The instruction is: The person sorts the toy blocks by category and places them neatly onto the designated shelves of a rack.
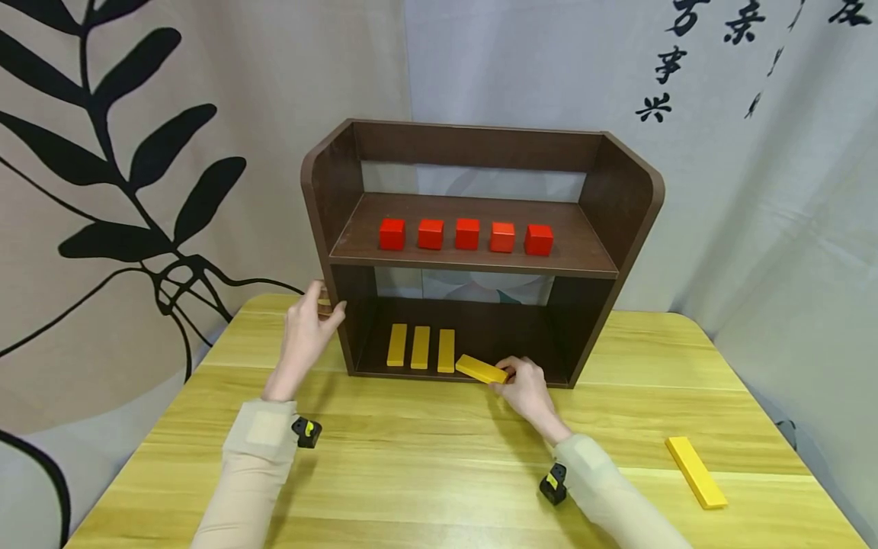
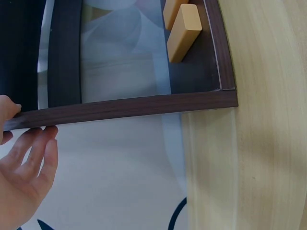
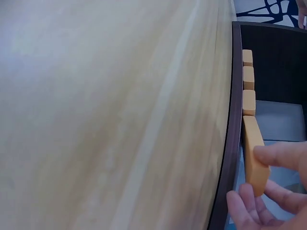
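A dark brown two-tier shelf (image 1: 480, 263) stands on the table. My left hand (image 1: 306, 333) grips the edge of its left side panel (image 2: 120, 105), thumb on the inner face and fingers outside. With my right hand (image 1: 528, 390) I pinch one end of a yellow block (image 1: 480, 369) at the front of the lower tier. That block lies tilted sideways, its far end beside the rightmost of three upright yellow blocks (image 1: 446, 351). Thumb and fingertips sit on opposite sides of the held block (image 3: 255, 158) in the right wrist view.
Several red cubes (image 1: 467, 234) form a row on the upper tier. Another yellow block (image 1: 696, 473) lies on the wooden table (image 1: 411, 465) at the right. Behind the shelf hangs a pale curtain (image 1: 514, 69) with dark leaf prints and characters.
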`<state>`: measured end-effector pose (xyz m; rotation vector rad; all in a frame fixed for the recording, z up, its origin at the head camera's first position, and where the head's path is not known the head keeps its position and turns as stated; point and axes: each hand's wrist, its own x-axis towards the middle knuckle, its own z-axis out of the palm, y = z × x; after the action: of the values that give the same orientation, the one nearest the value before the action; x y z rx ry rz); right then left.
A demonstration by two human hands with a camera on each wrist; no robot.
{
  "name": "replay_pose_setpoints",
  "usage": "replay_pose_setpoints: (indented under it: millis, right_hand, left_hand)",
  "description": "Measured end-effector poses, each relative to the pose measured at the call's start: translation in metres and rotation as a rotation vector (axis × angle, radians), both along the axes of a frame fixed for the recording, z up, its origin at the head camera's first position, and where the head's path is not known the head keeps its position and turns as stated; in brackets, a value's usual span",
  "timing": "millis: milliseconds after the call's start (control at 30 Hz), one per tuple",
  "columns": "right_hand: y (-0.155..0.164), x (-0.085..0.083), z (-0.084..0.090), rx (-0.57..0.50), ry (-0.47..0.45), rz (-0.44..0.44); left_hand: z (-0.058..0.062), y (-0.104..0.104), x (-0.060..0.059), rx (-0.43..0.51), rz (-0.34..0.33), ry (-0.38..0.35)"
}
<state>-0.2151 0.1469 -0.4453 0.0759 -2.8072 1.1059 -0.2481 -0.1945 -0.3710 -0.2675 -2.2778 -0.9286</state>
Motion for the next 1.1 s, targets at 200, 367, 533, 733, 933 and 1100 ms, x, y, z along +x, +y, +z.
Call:
replay_pose_setpoints:
  millis: [200, 367, 533, 733, 933, 1100]
  right_hand:
    - [-0.001, -0.001, -0.001, 0.001, -0.016, -0.052]
    - [-0.001, 0.000, -0.002, 0.003, -0.019, -0.012]
    - [0.005, 0.000, -0.005, 0.068, 0.066, 0.097]
    - [0.019, 0.001, -0.005, 0.305, 0.244, 0.379]
    - [0.024, 0.003, -0.004, 0.502, 0.332, 0.550]
    - [0.017, 0.008, -0.004, 0.563, 0.332, 0.541]
  left_hand:
    - [0.000, 0.000, 0.000, 0.003, -0.004, 0.009]
    - [-0.001, 0.000, 0.000, -0.003, -0.006, 0.014]
    - [-0.001, 0.000, 0.000, 0.006, -0.004, 0.011]
    - [-0.001, 0.000, 0.000, 0.006, -0.005, 0.015]
    - [-0.001, 0.000, 0.000, 0.005, -0.001, 0.023]
    - [-0.001, 0.000, -0.001, -0.003, 0.002, 0.026]
